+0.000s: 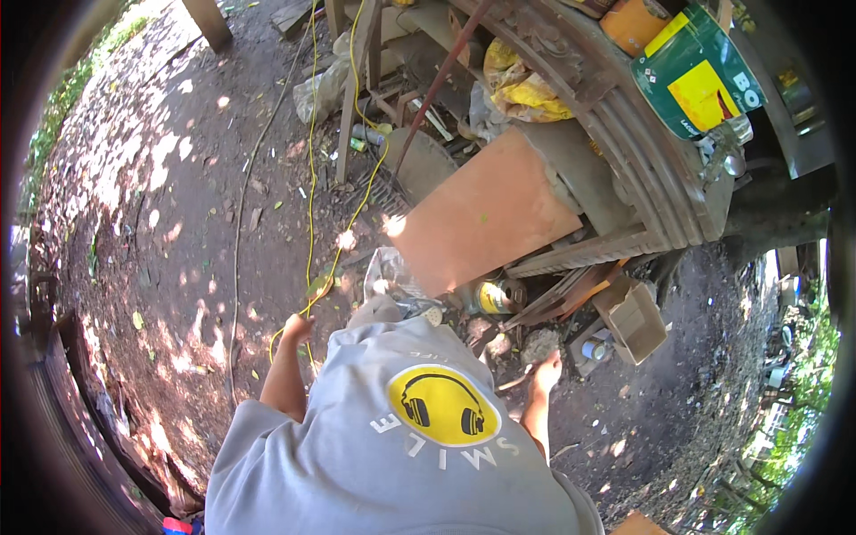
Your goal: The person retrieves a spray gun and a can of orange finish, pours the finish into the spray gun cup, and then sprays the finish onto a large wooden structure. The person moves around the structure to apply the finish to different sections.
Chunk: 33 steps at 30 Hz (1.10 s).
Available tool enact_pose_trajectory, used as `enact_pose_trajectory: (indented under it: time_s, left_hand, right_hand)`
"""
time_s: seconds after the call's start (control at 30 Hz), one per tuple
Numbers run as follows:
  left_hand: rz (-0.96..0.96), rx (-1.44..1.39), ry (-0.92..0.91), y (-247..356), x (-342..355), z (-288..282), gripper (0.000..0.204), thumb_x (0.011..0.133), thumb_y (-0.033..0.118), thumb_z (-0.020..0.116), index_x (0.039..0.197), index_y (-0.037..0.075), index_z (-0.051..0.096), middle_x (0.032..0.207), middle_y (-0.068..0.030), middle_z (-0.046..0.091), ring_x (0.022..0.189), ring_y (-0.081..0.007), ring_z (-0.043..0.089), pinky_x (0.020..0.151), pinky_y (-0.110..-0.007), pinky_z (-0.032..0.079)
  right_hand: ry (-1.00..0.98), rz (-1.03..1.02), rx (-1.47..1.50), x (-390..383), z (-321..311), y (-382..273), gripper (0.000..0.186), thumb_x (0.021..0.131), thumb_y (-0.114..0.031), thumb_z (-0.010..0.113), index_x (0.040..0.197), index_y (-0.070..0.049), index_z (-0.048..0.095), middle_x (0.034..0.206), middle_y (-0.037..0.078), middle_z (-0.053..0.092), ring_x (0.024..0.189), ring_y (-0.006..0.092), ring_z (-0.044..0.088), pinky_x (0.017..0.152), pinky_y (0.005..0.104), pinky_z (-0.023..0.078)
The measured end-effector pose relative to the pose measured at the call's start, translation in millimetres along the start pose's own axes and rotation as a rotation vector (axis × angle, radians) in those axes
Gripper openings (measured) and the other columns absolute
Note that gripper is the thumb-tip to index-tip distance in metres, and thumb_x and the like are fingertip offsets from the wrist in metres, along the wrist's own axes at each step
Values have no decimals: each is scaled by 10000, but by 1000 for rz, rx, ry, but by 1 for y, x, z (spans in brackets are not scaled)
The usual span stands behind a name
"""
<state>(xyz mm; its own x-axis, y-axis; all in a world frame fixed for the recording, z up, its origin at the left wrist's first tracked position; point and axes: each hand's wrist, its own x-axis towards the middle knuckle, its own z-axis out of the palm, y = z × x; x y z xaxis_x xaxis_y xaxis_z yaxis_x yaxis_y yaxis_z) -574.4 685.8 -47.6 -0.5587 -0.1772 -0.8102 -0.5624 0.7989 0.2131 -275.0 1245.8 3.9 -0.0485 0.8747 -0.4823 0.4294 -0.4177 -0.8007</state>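
My left hand point(297, 328) is low at my left side, its fingers curled beside a thin yellow cord point(311, 196). The cord passes right at the hand; whether it is gripped is not visible. My right hand point(546, 367) hangs at my right side, next to a rough grey lump point(540, 344) near the ground. Its fingers are partly hidden, so I cannot make out their grip. Ahead of me a flat reddish-brown board point(486, 212) leans across the clutter. Beside its lower edge sits a can with a yellow label point(497, 297).
A worn wooden structure point(624, 147) stands at the right, bearing a green and yellow container point(695, 76). Below it are an open cardboard box point(631, 319) and a small tin point(596, 348). A dark cable point(252, 165) crosses the dirt ground point(178, 250). Yellow plastic bags point(526, 85) lie farther off.
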Motion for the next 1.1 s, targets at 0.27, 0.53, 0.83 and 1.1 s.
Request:
enact_pose_trajectory:
  time_s: [0.27, 0.53, 0.83, 1.1]
  left_hand:
    - [494, 269, 57, 136, 59, -51, 400, 897, 375, 596, 945, -15, 677, 859, -244, 689, 854, -411, 683, 780, -472, 528]
    - [1161, 895, 228, 244, 197, -135, 296, 888, 313, 596, 899, 25, 666, 911, -202, 664, 863, -415, 656, 755, -504, 535]
    - [792, -230, -113, 430, 235, -233, 327, 941, 288, 604, 842, -16, 675, 649, -104, 656, 568, -207, 631, 560, -344, 495]
    - [1166, -454, -233, 580, 120, -276, 292, 967, 249, 585, 879, -21, 650, 586, -11, 549, 559, -85, 518, 525, -277, 426]
  right_hand:
    - [-80, -390, 7, -7, 88, -30, 372, 1029, -179, 468, 1375, -42, 462, 736, 57, 533, 517, 118, 462, 472, 276, 408]
    - [300, -466, -117, -76, 160, -74, 332, 988, -250, 546, 1039, 64, 640, 823, 113, 603, 703, 212, 514, 688, 362, 458]
    - [256, -625, -193, -160, 302, -126, 283, 1005, -246, 523, 937, 8, 629, 689, 39, 521, 563, 113, 446, 520, 294, 389]
    - [272, -171, -261, -195, 310, 1, 331, 942, -295, 581, 910, 30, 637, 732, 181, 629, 661, 295, 586, 651, 427, 458]
